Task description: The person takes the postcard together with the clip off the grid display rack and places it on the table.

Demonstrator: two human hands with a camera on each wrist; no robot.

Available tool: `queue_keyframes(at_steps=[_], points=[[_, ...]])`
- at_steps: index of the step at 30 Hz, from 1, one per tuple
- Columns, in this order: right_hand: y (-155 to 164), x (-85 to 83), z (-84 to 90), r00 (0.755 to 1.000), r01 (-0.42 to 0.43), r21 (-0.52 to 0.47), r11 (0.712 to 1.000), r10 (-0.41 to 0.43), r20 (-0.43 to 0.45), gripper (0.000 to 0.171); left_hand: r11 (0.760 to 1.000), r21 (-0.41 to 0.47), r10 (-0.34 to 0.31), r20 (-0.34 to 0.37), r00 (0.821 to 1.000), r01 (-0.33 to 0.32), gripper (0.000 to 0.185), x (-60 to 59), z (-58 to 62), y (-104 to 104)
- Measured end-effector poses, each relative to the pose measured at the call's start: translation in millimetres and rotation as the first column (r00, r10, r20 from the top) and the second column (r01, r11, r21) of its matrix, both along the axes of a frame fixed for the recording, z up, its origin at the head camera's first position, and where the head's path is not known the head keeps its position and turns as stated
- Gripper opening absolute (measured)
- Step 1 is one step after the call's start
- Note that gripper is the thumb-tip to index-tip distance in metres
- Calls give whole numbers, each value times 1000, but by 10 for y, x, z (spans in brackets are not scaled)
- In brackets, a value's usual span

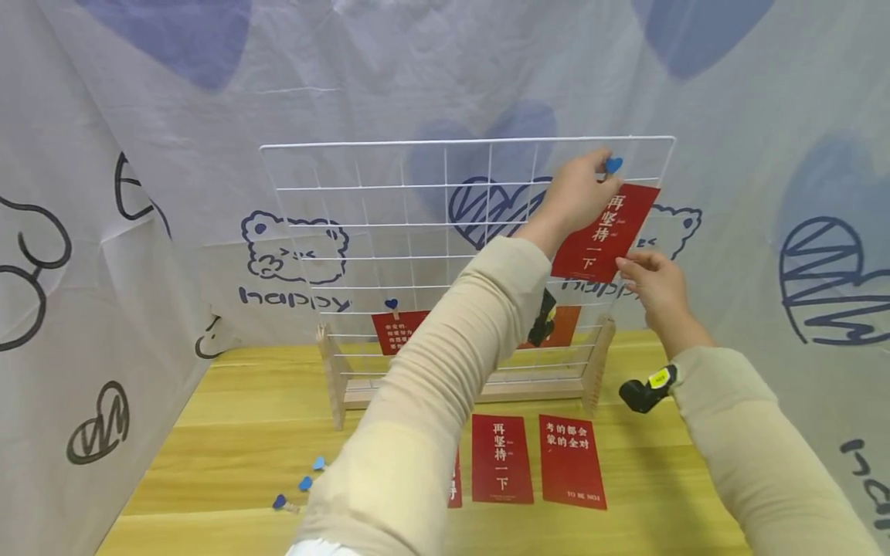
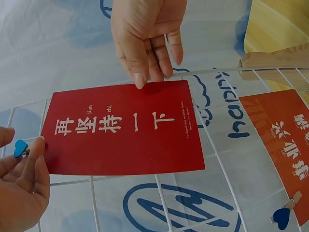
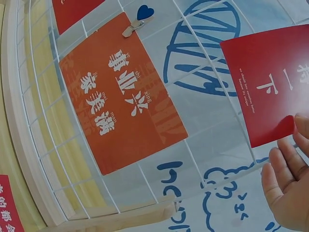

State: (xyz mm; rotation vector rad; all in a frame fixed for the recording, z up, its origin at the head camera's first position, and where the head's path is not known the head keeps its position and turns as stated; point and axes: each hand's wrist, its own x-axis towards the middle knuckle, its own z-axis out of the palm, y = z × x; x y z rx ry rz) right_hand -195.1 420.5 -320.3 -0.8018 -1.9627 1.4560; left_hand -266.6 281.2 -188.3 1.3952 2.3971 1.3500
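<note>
Up above the right hand (image 1: pixel 659 290), the left hand (image 1: pixel 580 194) pinches a clip (image 1: pixel 613 165).

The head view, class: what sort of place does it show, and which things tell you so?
Probably an indoor tabletop display or craft corner: a white wire grid stands on a wood-grain table, red cards lie before it, and a heart-printed cloth forms the backdrop.

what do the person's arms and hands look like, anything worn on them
The left sleeve and right sleeve are cream, the left one visibly wrinkled. Black devices with yellow patches show near both wrists. The left hand and right hand wear no gloves.
</note>
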Motion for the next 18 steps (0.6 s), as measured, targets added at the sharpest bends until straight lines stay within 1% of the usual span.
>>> queue_keyframes(at_steps=[2, 5, 6, 7, 8, 9, 10, 14, 15, 16, 17, 18], points=[[332, -161, -246, 997, -14, -52, 999, 10, -77, 41, 1000, -3, 9, -13, 1000, -9, 45, 7, 1, 4], [1007, -482, -735, 984, -38, -126, 991, 14, -180, 37, 1000, -9, 25, -28, 999, -25, 45, 21, 4, 12], [1230, -582, -897, 978, -55, -127, 990, 28, -208, 35, 999, -11, 30, -29, 999, -30, 45, 25, 5, 15], [1387, -652, -1017, 971, -62, -132, 989, 29, -238, 33, 999, -10, 33, -27, 999, -33, 45, 29, 5, 18], [1375, -627, -966, 976, -65, -152, 986, 30, -217, 30, 999, -9, 33, -23, 999, -34, 45, 30, 4, 21], [1463, -659, -1029, 969, -78, -154, 985, 38, -243, 28, 999, -9, 34, -24, 999, -35, 45, 30, 3, 26], [1459, -649, -1021, 964, -95, -159, 983, 51, -262, 26, 999, -9, 36, -22, 999, -36, 45, 29, 2, 29], [1050, -410, -673, 960, -111, -192, 975, 55, -275, 19, 999, -14, 48, -35, 998, -49, 44, 16, -5, 48], [1118, -447, -753, 943, -130, -176, 976, 67, -325, 21, 998, -15, 58, -40, 997, -59, 44, 12, -5, 53], [1139, -440, -749, 934, -154, -178, 972, 85, -348, 20, 997, -14, 69, -36, 997, -69, 43, 9, -5, 56], [1186, -450, -776, 929, -161, -174, 972, 90, -358, 19, 997, -13, 82, -39, 996, -82, 42, 6, -5, 58], [1227, -446, -767, 930, -170, -202, 964, 89, -357, 16, 995, -10, 96, -40, 995, -96, 41, 3, -5, 60]])
